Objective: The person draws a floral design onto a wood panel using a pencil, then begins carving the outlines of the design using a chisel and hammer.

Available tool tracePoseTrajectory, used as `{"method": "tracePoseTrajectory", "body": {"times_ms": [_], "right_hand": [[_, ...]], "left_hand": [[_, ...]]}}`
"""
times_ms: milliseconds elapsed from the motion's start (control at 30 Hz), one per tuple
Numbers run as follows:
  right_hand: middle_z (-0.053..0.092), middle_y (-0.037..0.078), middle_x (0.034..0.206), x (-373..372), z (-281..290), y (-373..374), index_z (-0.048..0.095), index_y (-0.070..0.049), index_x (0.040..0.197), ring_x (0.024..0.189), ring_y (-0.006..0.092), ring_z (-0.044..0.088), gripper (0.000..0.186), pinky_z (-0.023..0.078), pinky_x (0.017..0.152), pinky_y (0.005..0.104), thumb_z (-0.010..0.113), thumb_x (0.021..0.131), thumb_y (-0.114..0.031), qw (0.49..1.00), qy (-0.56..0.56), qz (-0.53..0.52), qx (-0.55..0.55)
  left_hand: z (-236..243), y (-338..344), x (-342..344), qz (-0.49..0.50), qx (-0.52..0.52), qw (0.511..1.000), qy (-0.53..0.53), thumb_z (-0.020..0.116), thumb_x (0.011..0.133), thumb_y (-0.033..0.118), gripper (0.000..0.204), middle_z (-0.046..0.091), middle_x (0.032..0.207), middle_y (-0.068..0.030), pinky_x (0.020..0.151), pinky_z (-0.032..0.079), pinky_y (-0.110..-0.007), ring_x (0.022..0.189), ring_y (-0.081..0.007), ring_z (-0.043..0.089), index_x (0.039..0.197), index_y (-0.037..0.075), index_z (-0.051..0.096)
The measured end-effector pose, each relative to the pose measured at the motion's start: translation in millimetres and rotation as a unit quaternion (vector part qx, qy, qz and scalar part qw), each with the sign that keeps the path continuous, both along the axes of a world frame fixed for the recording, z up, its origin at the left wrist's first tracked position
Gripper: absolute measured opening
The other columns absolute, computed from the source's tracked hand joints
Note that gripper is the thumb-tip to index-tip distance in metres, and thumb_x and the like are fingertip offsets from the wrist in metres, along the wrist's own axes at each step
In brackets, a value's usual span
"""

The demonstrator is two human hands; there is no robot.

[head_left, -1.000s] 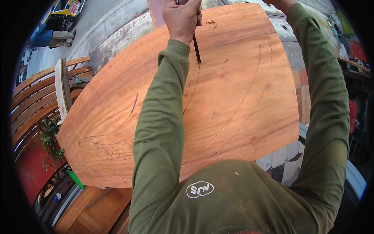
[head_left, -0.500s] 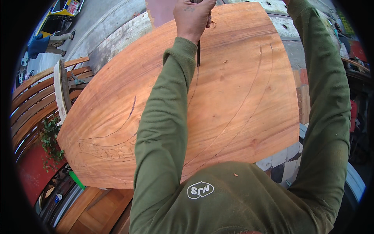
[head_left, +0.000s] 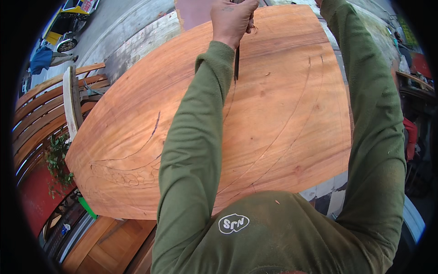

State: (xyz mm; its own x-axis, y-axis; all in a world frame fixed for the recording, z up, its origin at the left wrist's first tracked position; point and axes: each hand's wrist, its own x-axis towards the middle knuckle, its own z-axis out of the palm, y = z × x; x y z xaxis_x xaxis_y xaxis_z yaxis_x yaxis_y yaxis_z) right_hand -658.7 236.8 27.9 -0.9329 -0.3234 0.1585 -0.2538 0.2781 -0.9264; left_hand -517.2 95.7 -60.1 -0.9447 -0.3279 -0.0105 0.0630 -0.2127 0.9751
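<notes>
Near 12 o'clock on the wooden panel [head_left: 280,96], the left hand [head_left: 233,22] has its grip wrapped closed around a dark, narrow tool [head_left: 237,65], its tip at a dark line [head_left: 234,93] running toward 6 o'clock. Only a sliver of the right hand [head_left: 318,2] shows at 1 o'clock, so its grip cannot be told. The step looks like cutting along that line; the next move probably calls for holding the tip steady on it.

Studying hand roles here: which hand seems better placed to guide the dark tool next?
Probably the left: the left hand grips the dark tool, its tip at a drawn line; the right hand is beyond the picture's top edge.
</notes>
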Motion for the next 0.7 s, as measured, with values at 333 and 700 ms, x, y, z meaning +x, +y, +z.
{"method": "tracePoseTrajectory", "body": {"times_ms": [333, 700], "right_hand": [[0.054, -0.004, 0.074, -19.5, 4.2, 10.3, 0.065, -0.013, 0.125, 0.055, 0.0062, 0.048, 0.030, 0.037, 0.046, 0.0247, 0.068, 0.095, -0.015, 0.990, 0.039, 0.000, -0.132], [0.052, -0.004, 0.065, -9.5, -1.4, 11.7, 0.063, -0.007, 0.122, 0.048, 0.0083, 0.045, 0.035, 0.036, 0.042, 0.0267, 0.074, 0.092, -0.022, 0.997, 0.011, 0.043, -0.070]], "left_hand": [[-8.3, 1.7, -5.7, -0.008, 0.015, 1.000, -0.016, 0.073, 0.094, 0.016, 0.015, 0.054, 0.060, 0.0021, 0.036, 0.038, -0.025, 0.041, -0.0069, 0.048, 0.093, 0.004, 0.063], [-4.4, -2.7, 4.8, -0.008, 0.017, 0.999, -0.029, 0.072, 0.095, 0.016, 0.018, 0.054, 0.064, 0.0018, 0.036, 0.040, -0.025, 0.041, -0.0066, 0.048, 0.103, 0.004, 0.062]]}}
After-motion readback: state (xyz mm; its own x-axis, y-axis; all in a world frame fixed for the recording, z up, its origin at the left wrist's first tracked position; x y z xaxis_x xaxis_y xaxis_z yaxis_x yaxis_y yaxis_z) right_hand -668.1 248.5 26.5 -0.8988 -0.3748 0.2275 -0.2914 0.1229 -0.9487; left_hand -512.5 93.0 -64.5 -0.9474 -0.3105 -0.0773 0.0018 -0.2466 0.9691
